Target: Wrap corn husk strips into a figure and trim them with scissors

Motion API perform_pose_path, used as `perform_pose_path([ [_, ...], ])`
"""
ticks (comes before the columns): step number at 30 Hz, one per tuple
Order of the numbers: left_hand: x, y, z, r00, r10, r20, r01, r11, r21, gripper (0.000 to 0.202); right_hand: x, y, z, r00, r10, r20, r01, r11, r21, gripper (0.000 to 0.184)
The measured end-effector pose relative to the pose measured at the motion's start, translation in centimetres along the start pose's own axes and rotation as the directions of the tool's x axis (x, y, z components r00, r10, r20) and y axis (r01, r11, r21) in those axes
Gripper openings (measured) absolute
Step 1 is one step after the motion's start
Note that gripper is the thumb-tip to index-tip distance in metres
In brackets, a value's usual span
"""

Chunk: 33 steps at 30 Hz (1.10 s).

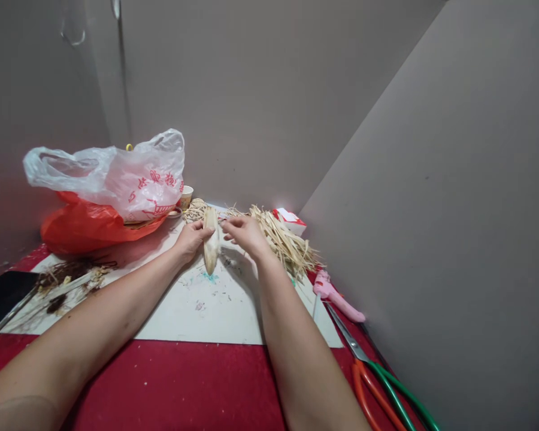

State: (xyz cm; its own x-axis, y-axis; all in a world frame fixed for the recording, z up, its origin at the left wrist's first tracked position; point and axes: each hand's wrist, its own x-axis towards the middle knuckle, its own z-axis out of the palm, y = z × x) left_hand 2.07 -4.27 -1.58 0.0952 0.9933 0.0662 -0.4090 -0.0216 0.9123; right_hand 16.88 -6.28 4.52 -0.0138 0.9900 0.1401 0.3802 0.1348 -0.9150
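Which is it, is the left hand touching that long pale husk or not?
Touching. The head view shows the left hand holding the long pale husk, its thumb lying across the front.

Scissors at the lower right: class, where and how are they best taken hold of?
Probably by the orange-red and green handles, with the right hand coming from the near side: the handles spread toward the person, while the pointed blades aim away. The picture's edge cuts off the handles' near ends.
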Motion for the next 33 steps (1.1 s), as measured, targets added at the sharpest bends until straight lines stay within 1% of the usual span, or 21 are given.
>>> perform_pose_path([
  [1, 0.0, 0.0, 0.0, 1.0, -0.002, 0.012, 0.002, 1.0, 0.004, 0.031, 0.0, 0.4, 0.9, 0.999, 0.029, 0.044, -0.03, 0.999, 0.022, 0.014],
  [2, 0.1, -0.1, 0.0, 1.0, -0.003, 0.024, 0.003, 1.0, 0.006, 0.032, 0.1, 0.8, 1.5, 0.997, 0.047, 0.056, -0.049, 0.998, 0.036, 0.013],
  [4, 0.1, -0.2, 0.0, 0.999, -0.006, 0.049, 0.006, 1.0, 0.009, 0.034, 0.3, 1.6, 2.0, 0.997, 0.065, 0.032, -0.067, 0.996, 0.056, 0.012],
  [8, 0.1, -0.2, 0.0, 0.996, -0.036, 0.086, 0.034, 0.999, 0.022, 0.034, 0.6, 2.4, 1.9, 0.997, 0.07, -0.011, -0.069, 0.991, 0.118, 0.008],
  [11, -0.1, -0.1, 0.1, 0.994, -0.04, 0.098, 0.036, 0.998, 0.043, 0.031, 0.7, 2.6, 1.7, 0.998, 0.069, 0.01, -0.07, 0.989, 0.129, 0.007],
  [14, -0.2, 0.0, 0.1, 0.995, -0.028, 0.098, 0.019, 0.995, 0.097, 0.026, 0.9, 2.9, 1.7, 0.998, 0.052, 0.025, -0.054, 0.994, 0.093, 0.008],
  [18, -0.2, 0.0, 0.2, 0.996, 0.004, 0.086, -0.016, 0.99, 0.137, 0.026, 1.1, 3.4, 1.9, 1.0, -0.008, 0.019, 0.008, 1.0, 0.015, 0.01],
  [19, -0.2, 0.0, 0.3, 0.996, 0.016, 0.082, -0.027, 0.99, 0.138, 0.026, 1.2, 3.5, 1.9, 1.0, -0.031, 0.005, 0.031, 0.999, -0.033, 0.011],
  [21, -0.3, 0.0, 0.4, 0.996, 0.036, 0.08, -0.047, 0.99, 0.133, 0.025, 1.3, 3.7, 1.7, 0.994, -0.088, -0.057, 0.076, 0.98, -0.186, 0.012],
  [23, -0.3, 0.1, 0.5, 0.996, 0.045, 0.078, -0.054, 0.991, 0.12, 0.024, 1.5, 3.9, 1.5, 0.985, -0.115, -0.13, 0.065, 0.94, -0.336, 0.014],
  [24, -0.3, 0.2, 0.5, 0.996, 0.046, 0.072, -0.054, 0.992, 0.111, 0.025, 1.5, 4.0, 1.3, 0.983, -0.095, -0.155, 0.033, 0.932, -0.36, 0.015],
  [25, -0.3, 0.3, 0.6, 0.997, 0.048, 0.06, -0.054, 0.993, 0.101, 0.026, 1.6, 4.1, 1.1, 0.983, -0.052, -0.176, -0.009, 0.945, -0.327, 0.015],
  [26, -0.3, 0.3, 0.6, 0.998, 0.047, 0.046, -0.051, 0.995, 0.09, 0.027, 1.5, 4.1, 1.0, 0.983, 0.008, -0.184, -0.051, 0.971, -0.235, 0.013],
  [27, -0.3, 0.3, 0.6, 0.999, 0.043, 0.033, -0.046, 0.996, 0.079, 0.028, 1.5, 4.0, 0.8, 0.983, 0.073, -0.169, -0.09, 0.991, -0.095, 0.011],
  [28, -0.2, 0.3, 0.5, 0.999, 0.038, 0.022, -0.039, 0.997, 0.066, 0.029, 1.4, 3.8, 0.6, 0.982, 0.134, -0.134, -0.125, 0.989, 0.072, 0.009],
  [29, -0.1, 0.3, 0.4, 1.0, 0.029, 0.012, -0.03, 0.998, 0.056, 0.029, 1.3, 3.5, 0.5, 0.98, 0.182, -0.084, -0.157, 0.958, 0.239, 0.007],
  [30, 0.0, 0.2, 0.3, 1.0, 0.018, 0.0, -0.018, 0.999, 0.05, 0.029, 1.2, 3.1, 0.3, 0.977, 0.21, -0.026, -0.184, 0.906, 0.38, 0.006],
  [32, 0.3, 0.1, 0.0, 0.999, -0.01, -0.037, 0.012, 0.999, 0.046, 0.028, 1.0, 2.2, -0.2, 0.973, 0.221, 0.06, -0.216, 0.799, 0.561, 0.008],
  [33, 0.6, 0.0, -0.2, 0.998, -0.023, -0.065, 0.027, 0.999, 0.046, 0.027, 1.0, 1.7, -0.5, 0.975, 0.213, 0.064, -0.206, 0.759, 0.618, 0.011],
])
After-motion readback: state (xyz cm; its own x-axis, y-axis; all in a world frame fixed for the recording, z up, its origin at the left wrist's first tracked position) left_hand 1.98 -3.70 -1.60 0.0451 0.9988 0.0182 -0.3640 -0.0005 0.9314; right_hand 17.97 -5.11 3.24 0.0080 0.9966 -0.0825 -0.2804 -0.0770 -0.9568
